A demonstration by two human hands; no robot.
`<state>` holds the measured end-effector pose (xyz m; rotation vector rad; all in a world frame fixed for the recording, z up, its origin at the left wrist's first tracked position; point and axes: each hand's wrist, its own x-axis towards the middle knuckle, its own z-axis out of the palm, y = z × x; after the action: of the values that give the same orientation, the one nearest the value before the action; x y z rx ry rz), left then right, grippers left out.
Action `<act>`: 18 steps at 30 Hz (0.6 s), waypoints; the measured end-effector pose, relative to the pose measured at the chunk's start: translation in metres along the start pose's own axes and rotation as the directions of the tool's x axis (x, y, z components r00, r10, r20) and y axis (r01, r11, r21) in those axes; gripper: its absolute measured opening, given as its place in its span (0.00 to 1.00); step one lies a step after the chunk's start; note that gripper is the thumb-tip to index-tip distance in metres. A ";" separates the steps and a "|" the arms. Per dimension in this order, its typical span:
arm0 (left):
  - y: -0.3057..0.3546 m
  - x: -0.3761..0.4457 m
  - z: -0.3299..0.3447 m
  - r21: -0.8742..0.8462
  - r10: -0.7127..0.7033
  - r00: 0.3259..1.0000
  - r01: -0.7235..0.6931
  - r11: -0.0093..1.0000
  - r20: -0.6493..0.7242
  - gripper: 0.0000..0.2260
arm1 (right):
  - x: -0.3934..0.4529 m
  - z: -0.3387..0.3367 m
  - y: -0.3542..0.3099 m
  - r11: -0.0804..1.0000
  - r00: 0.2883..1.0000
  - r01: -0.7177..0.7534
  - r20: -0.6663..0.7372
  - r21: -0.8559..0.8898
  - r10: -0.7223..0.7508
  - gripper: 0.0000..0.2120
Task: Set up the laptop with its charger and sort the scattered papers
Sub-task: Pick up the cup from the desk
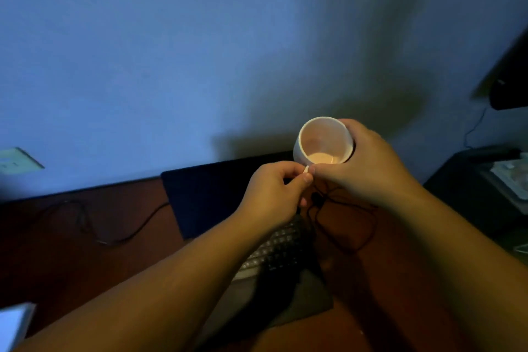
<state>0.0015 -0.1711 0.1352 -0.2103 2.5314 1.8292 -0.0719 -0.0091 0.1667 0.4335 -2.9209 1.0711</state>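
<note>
Nearest, at 6 o'clock: one laptop (274, 260), keyboard partly hidden under both forearms, lying open on the reddish desk (57, 251). One white sheet corner (14, 323) at 8 o'clock, the only paper I can be sure of.

Centre: left hand (271, 194) pinches a small white scrap (307, 169) between thumb and forefinger, just below the cup's rim, probably lifting it clear or about to drop it in. Right hand (368, 160) is wrapped round one white cup (324, 141), held tilted toward the camera; pale liquid shows inside. Likely held up off the desk to keep it away from the laptop.

Under the hands, a tangle of thin black cable (357, 226); whether this is the charger I cannot tell. A second cable (114, 234) trails at 9 o'clock.

Beyond: one dark mat (205, 197), then a wall socket (17, 161) at 9 o'clock and the blue wall (200, 37). A dim side table (471, 180) at 3 o'clock; its contents are unclear.
</note>
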 end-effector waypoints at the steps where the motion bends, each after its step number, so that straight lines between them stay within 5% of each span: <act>1: 0.004 0.009 0.022 -0.010 -0.017 1.000 0.017 1.000 -0.006 0.08 | 0.006 -0.009 0.021 1.000 1.000 0.002 0.004 0.015 -0.002 0.46; 9: 0.034 0.075 0.158 -0.118 -0.150 0.988 0.145 0.982 -0.035 0.08 | 0.054 -0.071 0.152 0.986 0.998 -0.012 0.059 0.164 0.002 0.39; 14: 0.032 0.121 0.195 -0.173 -0.221 0.967 0.198 0.965 -0.125 0.08 | 0.083 -0.077 0.203 0.897 0.977 -0.190 0.167 0.400 0.132 0.28; 18: 0.022 0.151 0.219 -0.144 -0.282 0.950 0.264 0.954 -0.130 0.07 | 0.102 -0.067 0.240 0.867 0.955 -0.264 0.239 0.423 0.175 0.25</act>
<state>-0.1657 0.0278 0.0728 -0.6885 2.3286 1.9229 -0.2381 0.1822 0.0755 0.2090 -2.9153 1.8598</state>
